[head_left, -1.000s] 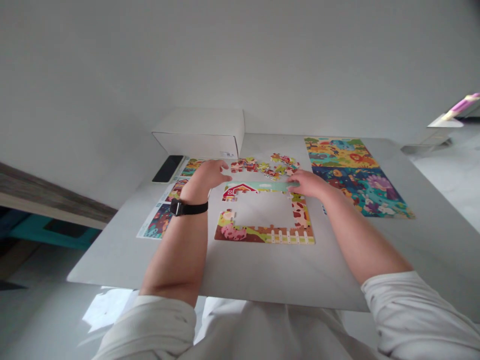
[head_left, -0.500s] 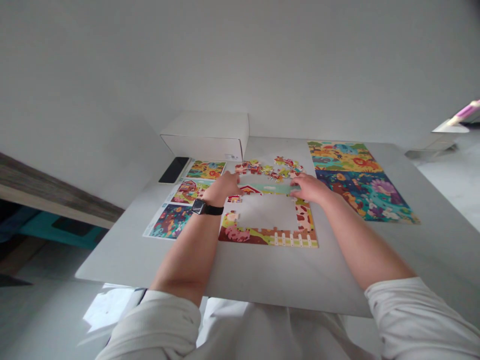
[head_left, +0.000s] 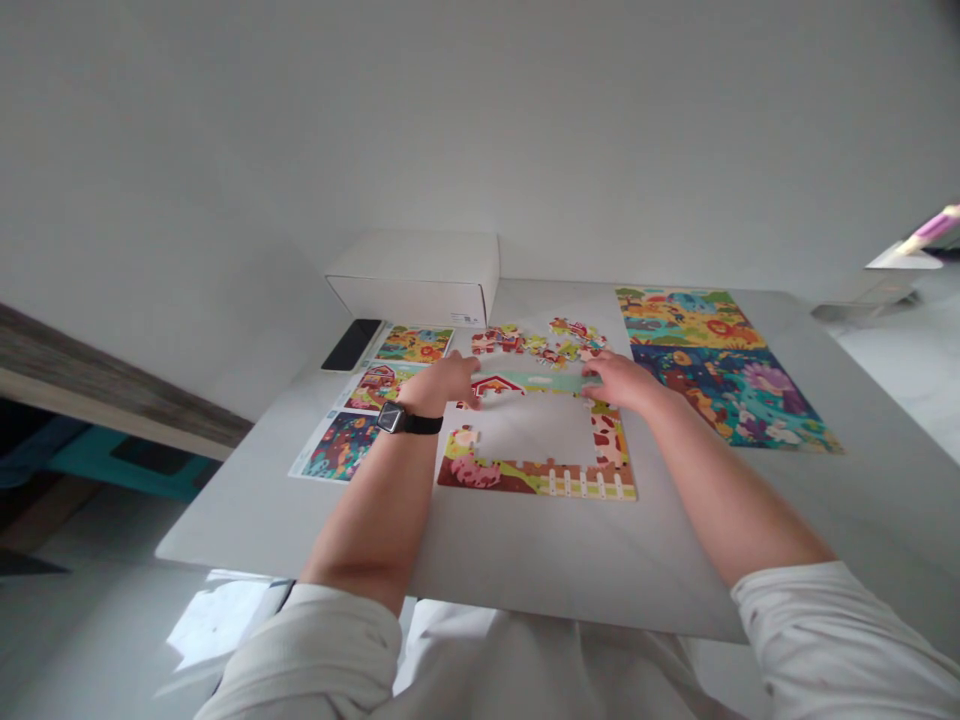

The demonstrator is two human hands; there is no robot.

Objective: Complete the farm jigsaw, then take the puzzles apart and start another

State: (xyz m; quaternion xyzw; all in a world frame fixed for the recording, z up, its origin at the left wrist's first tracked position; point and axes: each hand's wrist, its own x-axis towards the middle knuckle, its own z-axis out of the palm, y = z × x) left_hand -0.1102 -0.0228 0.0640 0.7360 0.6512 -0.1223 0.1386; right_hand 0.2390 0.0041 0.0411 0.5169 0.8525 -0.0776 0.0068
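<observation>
On the worktop point(head_left: 525, 560), our left hand point(head_left: 439, 385) and right hand point(head_left: 619, 383) pinch both ends of the puzzle strip point(head_left: 536, 381), which could break apart if we pull too hard.

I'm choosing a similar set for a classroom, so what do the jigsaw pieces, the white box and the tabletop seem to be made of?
The jigsaw pieces look like printed card, possibly foam, matte, with flat die-cut edges. The white box looks like smooth paperboard with crisp folded corners. The tabletop seems pale stone or laminate with a satin sheen; I can't tell which.
</observation>
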